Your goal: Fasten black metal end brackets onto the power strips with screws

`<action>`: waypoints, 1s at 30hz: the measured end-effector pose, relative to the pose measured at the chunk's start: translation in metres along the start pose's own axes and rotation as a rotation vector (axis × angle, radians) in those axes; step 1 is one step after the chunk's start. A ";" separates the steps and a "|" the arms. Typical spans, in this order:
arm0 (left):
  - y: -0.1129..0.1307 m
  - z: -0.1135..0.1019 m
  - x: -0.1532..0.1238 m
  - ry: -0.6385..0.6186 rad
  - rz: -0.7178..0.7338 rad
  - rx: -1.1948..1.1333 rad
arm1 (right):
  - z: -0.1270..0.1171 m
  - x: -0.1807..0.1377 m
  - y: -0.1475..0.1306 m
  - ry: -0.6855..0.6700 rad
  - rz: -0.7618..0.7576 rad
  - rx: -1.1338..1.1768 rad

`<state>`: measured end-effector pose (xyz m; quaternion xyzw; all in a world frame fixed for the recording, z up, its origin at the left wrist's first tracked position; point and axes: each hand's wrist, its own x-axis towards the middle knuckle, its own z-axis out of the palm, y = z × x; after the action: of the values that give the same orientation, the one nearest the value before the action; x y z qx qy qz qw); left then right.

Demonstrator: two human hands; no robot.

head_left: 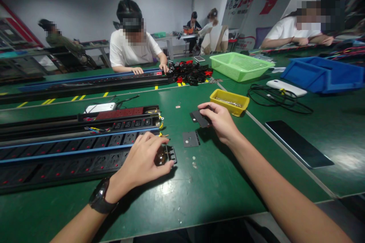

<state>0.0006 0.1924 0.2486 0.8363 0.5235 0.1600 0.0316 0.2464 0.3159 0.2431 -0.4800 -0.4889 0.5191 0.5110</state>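
My left hand [146,157] curls over the near end of the front black power strip [72,167], with thumb and fingers around its end. A small black end bracket [172,155] shows just past the fingertips. In my right hand [218,119] a thin dark plate [201,119] is pinched between thumb and fingers, just above the table. A similar dark grey plate [191,139], with a pale round spot, lies flat between my hands. Behind the front strip lie more power strips [134,123], some with wires sticking out at their ends.
A yellow tray [229,100] of small metal parts stands beyond my right hand. Farther back are a green basket [239,66], a blue bin [322,74] and a heap of black and red parts [189,72]. A phone [298,143] and black cable [278,100] lie rightward. Co-workers sit opposite.
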 end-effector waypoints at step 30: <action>-0.002 -0.002 -0.001 0.003 0.008 0.083 | 0.024 -0.032 0.017 -0.690 -0.257 -0.449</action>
<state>-0.0018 0.1919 0.2497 0.8387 0.5264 0.1395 -0.0045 0.2219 0.2837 0.2273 -0.3127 -0.7878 0.4621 0.2608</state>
